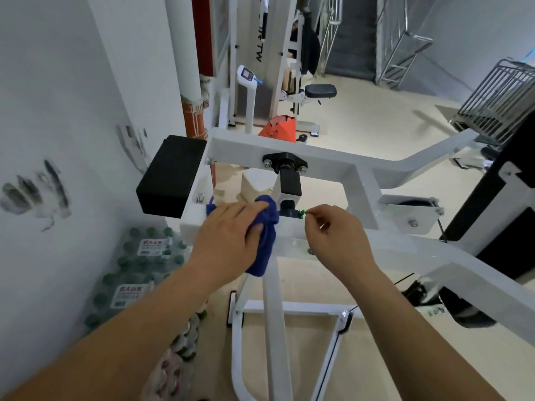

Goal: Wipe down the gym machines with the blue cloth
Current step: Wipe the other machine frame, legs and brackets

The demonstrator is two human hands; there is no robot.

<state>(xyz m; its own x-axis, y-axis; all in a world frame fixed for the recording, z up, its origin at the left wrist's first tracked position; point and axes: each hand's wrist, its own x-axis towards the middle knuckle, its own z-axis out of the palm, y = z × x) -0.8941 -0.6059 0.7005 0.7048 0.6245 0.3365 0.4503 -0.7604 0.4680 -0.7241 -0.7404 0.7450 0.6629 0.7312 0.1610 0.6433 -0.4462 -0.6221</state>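
Note:
A white gym machine frame (327,160) with a black pad (170,175) on its left stands in front of me. My left hand (228,238) holds the blue cloth (267,227) bunched against the frame's near crossbar, fingers curled over it. One end of the cloth hangs down below the bar. My right hand (333,238) is just right of the cloth and pinches a small green piece (302,212) by the black pivot post (289,186).
A white wall with dark smudges (37,192) is close on the left. Shrink-wrapped packs of bottled water (136,273) sit on the floor below it. Another white machine with a black seat (320,90) stands behind, a metal rack (498,102) far right, stairs beyond.

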